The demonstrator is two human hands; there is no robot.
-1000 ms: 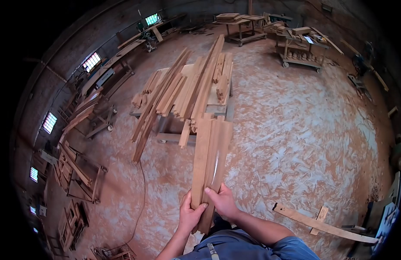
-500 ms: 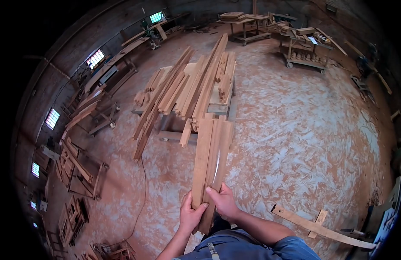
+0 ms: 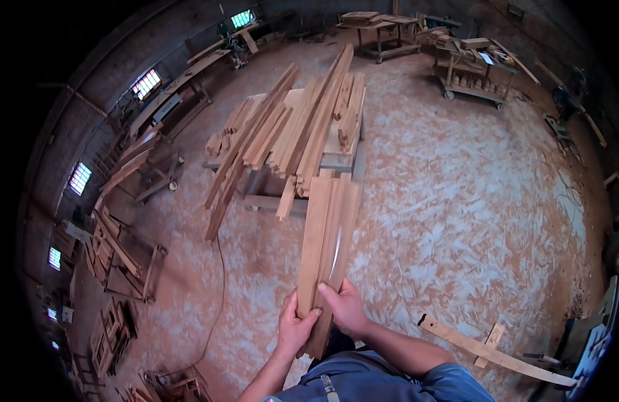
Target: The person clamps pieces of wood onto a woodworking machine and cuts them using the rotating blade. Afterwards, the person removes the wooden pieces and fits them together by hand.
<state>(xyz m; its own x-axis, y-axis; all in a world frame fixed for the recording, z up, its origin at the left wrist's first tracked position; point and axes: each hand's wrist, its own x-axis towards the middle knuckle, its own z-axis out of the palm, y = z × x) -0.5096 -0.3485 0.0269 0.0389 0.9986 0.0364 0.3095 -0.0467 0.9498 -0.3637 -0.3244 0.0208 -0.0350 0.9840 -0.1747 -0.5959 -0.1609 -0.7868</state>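
Several long wooden boards (image 3: pixel 326 234) are held together as a bundle in front of my body, pointing away from me. My left hand (image 3: pixel 298 325) wraps around their left side near the close end, thumb on top. On the right side my right hand (image 3: pixel 346 309) grips the same boards, its thumb lying across the upper face. The undersides and most fingers are hidden. Beyond the far end of the bundle stands a work table (image 3: pixel 339 161) stacked with long wooden strips (image 3: pixel 282 130), some jutting past its near edge.
A cable (image 3: pixel 222 288) runs over the dusty floor at left. Wooden racks (image 3: pixel 132 261) line the left wall. A wheeled cart (image 3: pixel 473 80) with timber stands at the back right. A curved wooden piece (image 3: pixel 490 350) crosses a short block at lower right.
The view has shifted slightly, so the table and its strips sit a little higher in the frame. Both hands keep the same grip on the boards.
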